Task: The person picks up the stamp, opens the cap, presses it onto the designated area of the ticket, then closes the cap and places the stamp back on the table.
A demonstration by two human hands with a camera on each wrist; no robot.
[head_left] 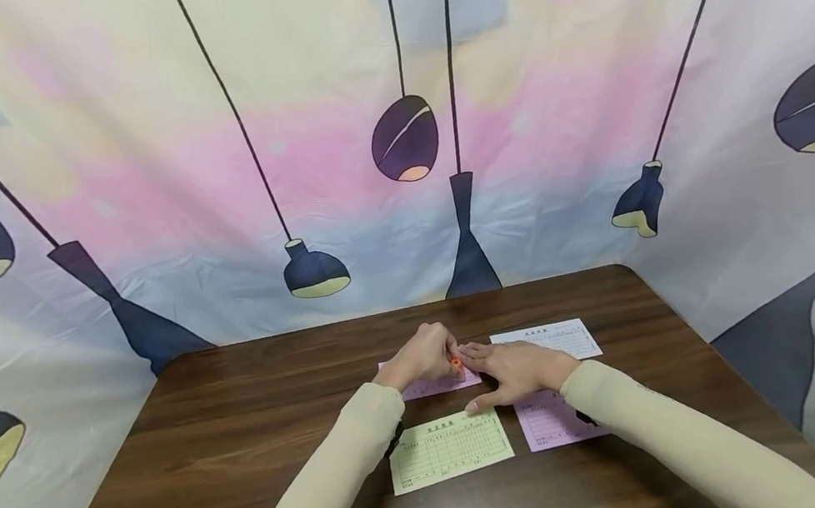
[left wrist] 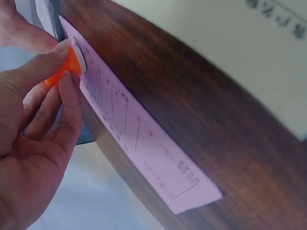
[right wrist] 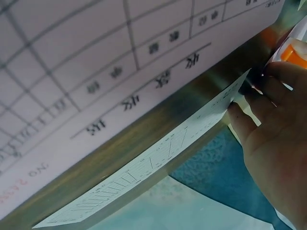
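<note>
My left hand (head_left: 430, 354) pinches a small orange stamp (head_left: 454, 360) and holds it down on a pink form (head_left: 430, 387) in the middle of the brown table (head_left: 244, 407). In the left wrist view, the thumb and fingers of the left hand (left wrist: 38, 120) curl round the orange stamp (left wrist: 64, 69), whose white base meets the pink form (left wrist: 139, 139). My right hand (head_left: 515, 372) lies flat beside it with its fingers straight, the fingertips by the stamp. The right wrist view shows the right hand (right wrist: 273, 143) next to a sheet's corner and the stamp (right wrist: 295, 52).
Three more forms lie on the table: a white one (head_left: 549, 340) behind the right hand, a second pink one (head_left: 551, 422) under the right wrist, and a pale yellow one (head_left: 448, 449) nearest me. A lamp-print cloth (head_left: 392, 121) walls in the table's left, back and right sides.
</note>
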